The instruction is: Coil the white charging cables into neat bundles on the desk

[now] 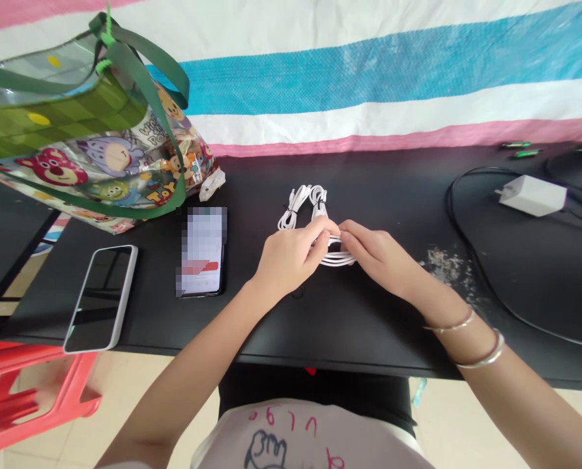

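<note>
A coiled white cable (338, 259) is held between my two hands, just above the black table. My left hand (293, 251) grips the coil's left side with fingers bent round it. On the coil's right side my right hand (373, 251) closes, thumb and fingers pressed together near my left fingertips. Right behind my hands lie a bundled white cable (294, 207) and a second white cable bundle (319, 194), each bound with a dark tie. My fingers hide part of the held coil.
Left on the black table (393, 195) lie a lit phone (203, 251) and a white-edged phone (102, 296). Behind them stands a cartoon bag (119, 156). A white charger (535, 195), black cable (454, 215) and pale crumbs (447, 267) are at right. A red stool (31, 391) is below left.
</note>
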Action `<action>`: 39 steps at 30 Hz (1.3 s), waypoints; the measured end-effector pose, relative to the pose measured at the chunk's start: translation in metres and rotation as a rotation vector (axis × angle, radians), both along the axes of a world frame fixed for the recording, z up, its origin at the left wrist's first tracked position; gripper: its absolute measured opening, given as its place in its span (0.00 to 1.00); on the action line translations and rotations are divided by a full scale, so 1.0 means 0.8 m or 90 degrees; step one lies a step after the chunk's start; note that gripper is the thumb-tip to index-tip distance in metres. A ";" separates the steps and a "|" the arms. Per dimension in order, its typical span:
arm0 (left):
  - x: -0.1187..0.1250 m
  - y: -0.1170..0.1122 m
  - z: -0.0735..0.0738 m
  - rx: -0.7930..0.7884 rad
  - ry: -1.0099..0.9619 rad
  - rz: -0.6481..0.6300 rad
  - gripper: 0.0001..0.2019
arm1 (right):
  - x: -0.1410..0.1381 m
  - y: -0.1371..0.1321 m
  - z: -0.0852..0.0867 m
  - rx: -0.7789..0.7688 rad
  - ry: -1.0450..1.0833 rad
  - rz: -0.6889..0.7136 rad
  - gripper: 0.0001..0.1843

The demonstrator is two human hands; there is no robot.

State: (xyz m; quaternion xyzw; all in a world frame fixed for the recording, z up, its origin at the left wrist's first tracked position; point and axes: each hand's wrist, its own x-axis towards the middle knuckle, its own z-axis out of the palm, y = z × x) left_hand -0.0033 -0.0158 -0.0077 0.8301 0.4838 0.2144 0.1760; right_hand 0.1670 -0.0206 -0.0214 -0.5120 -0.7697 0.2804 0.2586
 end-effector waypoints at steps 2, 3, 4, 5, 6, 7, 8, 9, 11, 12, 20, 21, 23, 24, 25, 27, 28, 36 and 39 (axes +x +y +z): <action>0.000 0.000 0.000 0.002 0.008 -0.001 0.15 | 0.000 0.000 0.002 -0.006 -0.010 0.005 0.12; 0.000 -0.001 0.000 0.004 0.010 -0.002 0.15 | 0.000 0.000 0.003 -0.012 -0.015 0.010 0.12; 0.000 -0.001 0.000 0.006 0.011 -0.003 0.15 | 0.001 0.001 0.006 -0.020 -0.021 0.016 0.12; 0.000 -0.001 0.000 0.007 0.011 -0.003 0.15 | 0.001 0.001 0.008 -0.027 -0.026 0.021 0.12; 0.000 -0.001 0.001 0.008 0.013 -0.003 0.15 | 0.001 0.001 0.010 -0.032 -0.031 0.026 0.11; 0.000 -0.001 0.001 0.009 0.015 -0.004 0.15 | 0.001 0.001 0.012 -0.037 -0.035 0.029 0.11; 0.000 -0.001 0.001 0.009 0.018 -0.004 0.15 | 0.001 0.001 0.012 -0.038 -0.038 0.030 0.11; -0.001 -0.001 0.001 0.008 0.020 -0.005 0.14 | 0.001 0.000 0.013 -0.038 -0.040 0.029 0.11; -0.001 -0.001 0.002 0.007 0.023 -0.007 0.14 | 0.001 0.000 0.012 -0.039 -0.045 0.027 0.11; -0.001 -0.001 0.002 0.006 0.024 -0.008 0.14 | 0.001 0.000 0.011 -0.035 -0.044 0.024 0.12; 0.000 0.000 0.002 0.005 0.030 -0.013 0.14 | 0.001 0.000 0.011 -0.038 -0.044 0.036 0.11; 0.000 0.000 0.002 0.004 0.030 -0.014 0.14 | 0.001 0.001 0.012 -0.039 -0.046 0.037 0.11; 0.000 -0.001 0.003 0.000 0.030 -0.014 0.14 | 0.001 0.001 0.013 -0.042 -0.050 0.037 0.11; 0.000 -0.001 0.003 -0.001 0.031 -0.014 0.14 | 0.001 0.001 0.013 -0.043 -0.050 0.037 0.11; 0.000 -0.001 0.003 -0.002 0.033 -0.015 0.14 | 0.001 0.001 0.012 -0.042 -0.049 0.037 0.12; 0.000 -0.001 0.004 -0.004 0.040 -0.016 0.14 | 0.001 0.001 0.012 -0.038 -0.046 0.039 0.11; 0.000 -0.001 0.004 -0.004 0.045 -0.017 0.14 | 0.000 0.001 0.012 -0.035 -0.045 0.040 0.11; -0.002 -0.001 0.006 -0.006 0.062 -0.023 0.14 | 0.001 0.001 0.013 -0.037 -0.048 0.045 0.12; -0.001 -0.001 0.005 -0.002 0.057 -0.022 0.14 | 0.001 0.001 0.013 -0.037 -0.049 0.046 0.12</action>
